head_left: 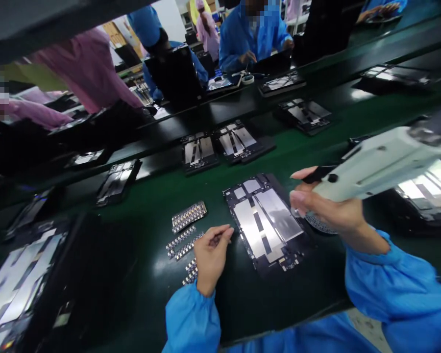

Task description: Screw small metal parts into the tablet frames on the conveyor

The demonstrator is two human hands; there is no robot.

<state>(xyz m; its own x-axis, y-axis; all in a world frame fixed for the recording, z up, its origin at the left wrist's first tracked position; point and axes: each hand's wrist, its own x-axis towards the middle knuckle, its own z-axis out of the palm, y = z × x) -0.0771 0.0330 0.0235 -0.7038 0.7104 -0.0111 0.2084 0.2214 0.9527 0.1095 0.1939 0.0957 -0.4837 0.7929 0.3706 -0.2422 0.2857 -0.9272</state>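
My right hand (332, 211) is wrapped round a pale electric screwdriver (382, 159), whose black front end points left. The hand hangs over the right edge of an opened tablet (264, 215) with silvery battery plates and dark circuit boards. Beneath that hand, a round dish of small parts (320, 223) is partly hidden. Beside the tablet's left edge, my left hand (211, 255) is closed in a pinch; whatever it may hold is hidden. Left of it lie strips of small circuit boards (183, 242) and a stacked panel of similar boards (189, 215).
More opened tablets (237, 139) lie along the green bench (150, 191), with a large one (25, 274) at left and another (431, 191) at right. Across the bench, co-workers in blue (235, 39) and pink (88, 63) clothing sit or stand.
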